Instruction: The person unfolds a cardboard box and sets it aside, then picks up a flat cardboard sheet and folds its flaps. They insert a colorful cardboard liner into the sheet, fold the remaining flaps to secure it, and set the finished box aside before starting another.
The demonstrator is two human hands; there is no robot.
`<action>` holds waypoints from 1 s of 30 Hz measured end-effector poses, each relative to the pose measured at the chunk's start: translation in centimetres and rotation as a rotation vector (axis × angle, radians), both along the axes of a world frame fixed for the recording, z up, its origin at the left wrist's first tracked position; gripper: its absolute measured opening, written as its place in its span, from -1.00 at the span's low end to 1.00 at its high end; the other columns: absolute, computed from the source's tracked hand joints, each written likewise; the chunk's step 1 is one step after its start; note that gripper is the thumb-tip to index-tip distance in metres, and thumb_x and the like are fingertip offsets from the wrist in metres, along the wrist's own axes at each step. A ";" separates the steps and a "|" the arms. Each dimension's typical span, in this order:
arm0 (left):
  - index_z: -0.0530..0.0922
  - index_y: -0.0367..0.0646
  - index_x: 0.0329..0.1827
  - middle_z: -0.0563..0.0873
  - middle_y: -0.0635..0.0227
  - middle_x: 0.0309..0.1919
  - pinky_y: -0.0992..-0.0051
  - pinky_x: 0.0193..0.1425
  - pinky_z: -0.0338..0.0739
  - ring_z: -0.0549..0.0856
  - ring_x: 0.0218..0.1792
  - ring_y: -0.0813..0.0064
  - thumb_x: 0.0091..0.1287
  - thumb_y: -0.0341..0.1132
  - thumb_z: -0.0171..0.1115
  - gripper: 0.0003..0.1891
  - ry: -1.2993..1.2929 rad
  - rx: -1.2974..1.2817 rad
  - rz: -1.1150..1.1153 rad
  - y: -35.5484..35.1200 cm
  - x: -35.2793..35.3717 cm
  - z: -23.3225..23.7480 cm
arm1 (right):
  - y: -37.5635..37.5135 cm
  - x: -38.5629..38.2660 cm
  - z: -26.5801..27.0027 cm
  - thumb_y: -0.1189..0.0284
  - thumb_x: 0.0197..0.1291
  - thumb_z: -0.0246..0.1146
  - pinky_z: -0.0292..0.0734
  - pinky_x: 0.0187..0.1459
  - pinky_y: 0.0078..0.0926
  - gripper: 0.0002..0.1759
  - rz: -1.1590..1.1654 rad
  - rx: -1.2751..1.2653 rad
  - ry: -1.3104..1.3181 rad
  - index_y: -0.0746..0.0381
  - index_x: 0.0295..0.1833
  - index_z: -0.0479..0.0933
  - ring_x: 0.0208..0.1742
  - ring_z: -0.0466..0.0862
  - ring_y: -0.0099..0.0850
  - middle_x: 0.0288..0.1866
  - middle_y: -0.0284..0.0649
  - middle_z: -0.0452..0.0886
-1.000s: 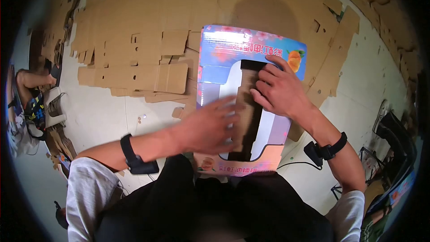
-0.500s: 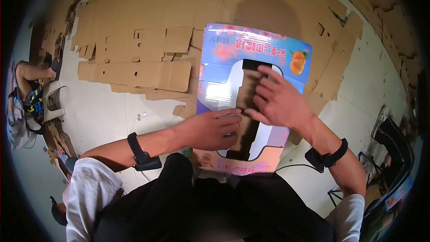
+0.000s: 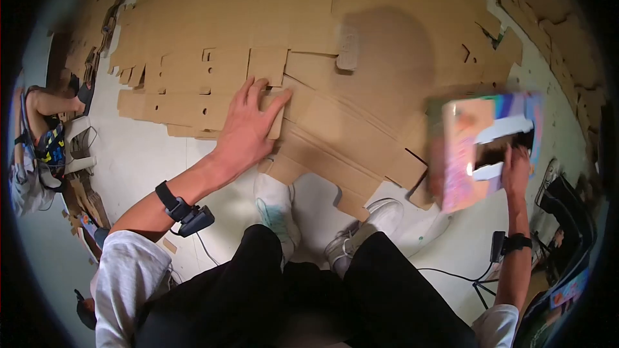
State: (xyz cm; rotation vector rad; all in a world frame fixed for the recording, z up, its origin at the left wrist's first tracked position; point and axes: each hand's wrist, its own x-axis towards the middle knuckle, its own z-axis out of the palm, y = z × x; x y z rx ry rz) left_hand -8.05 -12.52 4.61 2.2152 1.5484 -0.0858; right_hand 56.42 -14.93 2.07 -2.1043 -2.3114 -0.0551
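Note:
Off to the right, my right hand (image 3: 515,171) grips a colourful printed fruit box (image 3: 459,154) at its cut-out window. The fingers reach into the opening and are partly hidden; the box is tilted and smeared by motion. My left hand (image 3: 248,122) rests with fingers spread over flat brown cardboard sheets (image 3: 187,106), near the edge of a small flap (image 3: 267,67). Black straps with small devices sit on both wrists.
Large overlapping cardboard sheets (image 3: 284,6) cover the floor ahead. White shoes (image 3: 276,209) stand at their near edge. At far left another person's leg (image 3: 55,103) shows by a white stool (image 3: 78,145). Black gear (image 3: 567,219) and a cable lie at right.
The printed box has moved from in front of me to the right, carried by my right hand. My left hand has left the box and moved forward and left onto the cardboard.

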 end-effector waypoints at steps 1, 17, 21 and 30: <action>0.28 -0.01 0.69 0.31 -0.15 0.58 -0.03 0.69 0.34 0.30 0.63 -0.29 0.12 -0.61 0.41 -0.03 -0.030 -0.037 0.040 0.0 0.0 0.2 | -1.2 1.9 1.0 0.22 0.70 0.12 0.55 0.14 0.01 -0.48 -0.326 -0.191 -0.053 0.51 -0.13 0.66 0.01 0.69 0.15 -0.16 0.26 0.70; 0.56 -0.30 0.32 0.67 -0.02 0.03 0.23 0.03 0.56 0.65 -0.09 0.10 0.58 0.01 0.23 -0.47 -0.660 0.404 0.087 0.7 1.2 1.3 | -14.2 17.0 -5.8 -0.26 0.60 0.07 0.41 0.50 -0.02 -0.03 -0.851 -0.145 0.033 0.46 0.61 0.39 0.45 0.61 0.16 0.46 0.32 0.58; 0.65 -0.24 0.23 0.70 0.09 -0.03 0.17 0.02 0.61 0.68 -0.12 0.07 0.43 0.09 0.39 -0.43 -0.939 0.445 -0.184 -0.1 5.8 4.0 | -5.5 9.6 -2.9 -0.13 0.68 0.03 0.42 0.50 -0.07 -0.16 -0.672 0.060 0.330 0.51 0.50 0.46 0.43 0.62 0.00 0.42 0.28 0.61; 0.69 0.07 0.21 0.70 0.36 0.17 0.10 0.55 0.56 0.66 0.23 0.25 0.29 -0.27 0.35 -0.61 -0.407 0.532 -1.034 -0.4 6.2 1.9 | -0.1 8.1 0.1 0.00 0.70 0.06 0.61 0.33 -0.25 -0.37 -0.882 -0.251 1.647 0.37 0.40 0.55 0.31 0.70 -0.25 0.31 -0.05 0.70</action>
